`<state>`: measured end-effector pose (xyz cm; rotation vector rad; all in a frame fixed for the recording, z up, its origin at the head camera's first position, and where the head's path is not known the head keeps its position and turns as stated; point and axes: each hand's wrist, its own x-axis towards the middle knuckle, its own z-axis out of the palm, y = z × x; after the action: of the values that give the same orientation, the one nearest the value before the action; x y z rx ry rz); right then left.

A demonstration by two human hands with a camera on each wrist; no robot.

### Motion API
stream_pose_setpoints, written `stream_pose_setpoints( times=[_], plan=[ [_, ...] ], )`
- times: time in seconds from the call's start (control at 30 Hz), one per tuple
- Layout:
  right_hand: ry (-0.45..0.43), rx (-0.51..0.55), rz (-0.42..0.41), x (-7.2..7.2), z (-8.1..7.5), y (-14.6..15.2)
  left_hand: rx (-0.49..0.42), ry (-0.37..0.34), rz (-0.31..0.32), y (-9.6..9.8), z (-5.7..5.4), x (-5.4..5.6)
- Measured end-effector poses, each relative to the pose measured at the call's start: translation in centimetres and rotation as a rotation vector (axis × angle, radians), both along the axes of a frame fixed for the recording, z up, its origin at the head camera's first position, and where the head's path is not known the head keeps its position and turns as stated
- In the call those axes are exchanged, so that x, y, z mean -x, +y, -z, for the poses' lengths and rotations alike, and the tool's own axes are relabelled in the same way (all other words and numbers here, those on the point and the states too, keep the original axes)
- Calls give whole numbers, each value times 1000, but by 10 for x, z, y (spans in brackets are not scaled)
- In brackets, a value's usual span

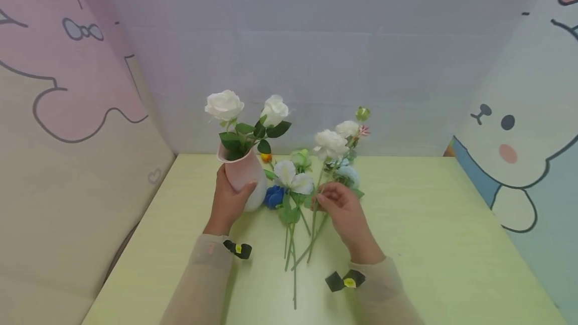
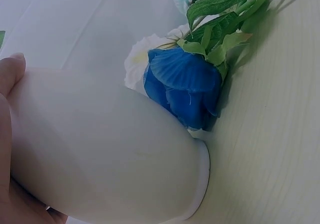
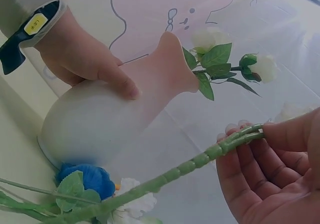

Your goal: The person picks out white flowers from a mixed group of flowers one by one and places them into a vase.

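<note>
Several green stems [image 1: 295, 280] are laid on the table [image 1: 433, 239], ends nearest. One flower stem [image 3: 175, 173] is pinched between the thumb and fingers of the right hand [image 1: 344, 207], likely for control. The vase [image 1: 255, 174], with two white roses [image 1: 225, 105] in it, is gripped round its side by the left hand [image 1: 229, 199], presumably for steadiness, before a pale wall [image 1: 293, 64].

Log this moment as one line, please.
left hand: grips rounded pink-and-white vase; right hand: pinches ridged green flower stem; vase: holds two white roses; beside vase: blue flower
</note>
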<state>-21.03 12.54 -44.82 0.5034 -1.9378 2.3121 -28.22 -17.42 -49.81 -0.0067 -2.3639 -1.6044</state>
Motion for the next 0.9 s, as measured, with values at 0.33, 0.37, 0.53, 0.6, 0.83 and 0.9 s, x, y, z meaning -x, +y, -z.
stream_pose_setpoints(
  times=[0.33, 0.37, 0.53, 0.6, 0.83, 0.9],
  plan=[
    [-74, -70, 87, 6, -22, -9, 14, 0, -2, 3, -3, -1],
    [-83, -64, 93, 7, -24, -10, 14, -3, -1, 3, -3, -1],
    [-83, 2, 83, 13, -32, -15, 14, -16, 5, 3, -5, -2],
    [-69, 17, 75, 15, -36, -17, 12, -23, 6, 3, -6, -2],
    [-29, 41, 46, 17, -53, -30, 19, -34, 6, 1, -4, -1],
    [-28, 46, 22, 17, -57, -34, 19, -38, 6, 2, -3, -1]
  ],
)
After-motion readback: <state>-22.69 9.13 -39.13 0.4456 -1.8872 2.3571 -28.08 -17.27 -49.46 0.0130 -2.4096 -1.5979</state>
